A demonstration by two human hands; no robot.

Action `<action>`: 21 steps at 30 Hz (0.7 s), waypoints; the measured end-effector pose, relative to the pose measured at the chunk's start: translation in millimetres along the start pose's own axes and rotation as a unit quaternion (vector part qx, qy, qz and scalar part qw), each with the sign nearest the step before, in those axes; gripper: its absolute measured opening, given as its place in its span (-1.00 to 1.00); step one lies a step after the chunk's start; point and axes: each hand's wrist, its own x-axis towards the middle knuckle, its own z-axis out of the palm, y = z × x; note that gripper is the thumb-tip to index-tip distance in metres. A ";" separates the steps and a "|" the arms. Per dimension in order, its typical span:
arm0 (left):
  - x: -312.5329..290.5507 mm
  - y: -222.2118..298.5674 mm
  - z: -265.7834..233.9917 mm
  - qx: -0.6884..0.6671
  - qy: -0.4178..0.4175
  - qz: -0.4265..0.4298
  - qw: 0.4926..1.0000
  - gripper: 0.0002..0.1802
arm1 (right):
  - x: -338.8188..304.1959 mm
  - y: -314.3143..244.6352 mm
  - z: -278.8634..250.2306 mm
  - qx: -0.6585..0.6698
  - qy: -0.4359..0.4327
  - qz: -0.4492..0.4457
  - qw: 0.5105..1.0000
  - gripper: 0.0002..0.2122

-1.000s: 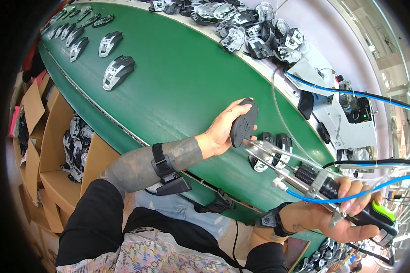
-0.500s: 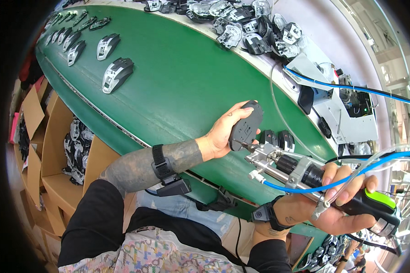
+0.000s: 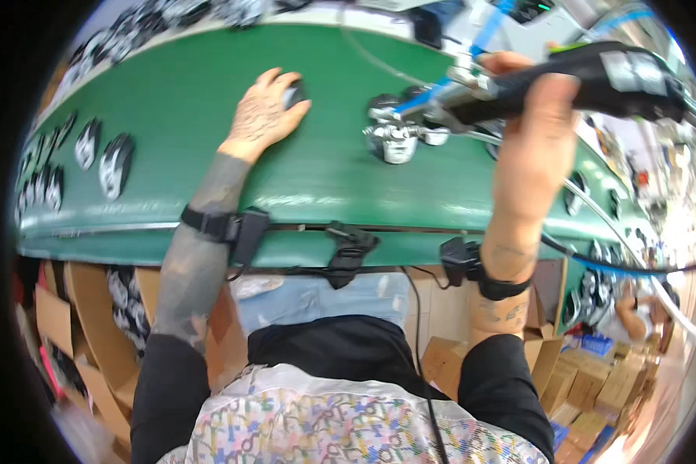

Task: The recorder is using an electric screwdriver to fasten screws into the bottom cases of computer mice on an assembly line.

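Observation:
My left hand [image 3: 263,116] reaches over the green belt, its fingers and thumb around a dark computer mouse [image 3: 295,95] that is mostly hidden beneath it. On the right, my right hand [image 3: 540,143], blurred by motion, grips a black electric screwdriver [image 3: 607,83] with a bright green part, a metal front end and a blue hose. The screwdriver's front points left, over several mouse bodies. Among these, a grey and white one [image 3: 398,145] lies nearest the tool's tip. The tip itself is too blurred to make out.
The green belt [image 3: 317,185] crosses in front of me. White and black mouse bodies [image 3: 116,166] stand on its left. More parts [image 3: 131,31] lie along the far ledge. Cardboard boxes [image 3: 93,309] stand below at left, others [image 3: 588,379] at right. Another person [image 3: 634,317] is at the right.
My left hand has moved left, away from the screwdriver, and turned back-up over the belt with the mouse. The screwdriver in my right hand has risen and swung. The view has turned.

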 end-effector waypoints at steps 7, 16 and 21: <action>-25.6 -29.5 -8.5 -0.001 -0.037 0.022 0.999 -0.47 | -90.1 -30.0 -37.1 -0.091 0.097 0.004 0.991 -0.35; -149.8 14.3 -122.1 -0.274 -0.083 0.101 0.953 -0.58 | -191.7 -50.7 -111.8 0.011 -0.294 0.221 0.930 -0.82; -239.0 50.1 -153.4 -0.132 -0.576 -0.065 0.804 -0.62 | -260.1 12.6 -110.7 -0.147 -0.421 0.334 0.830 -0.66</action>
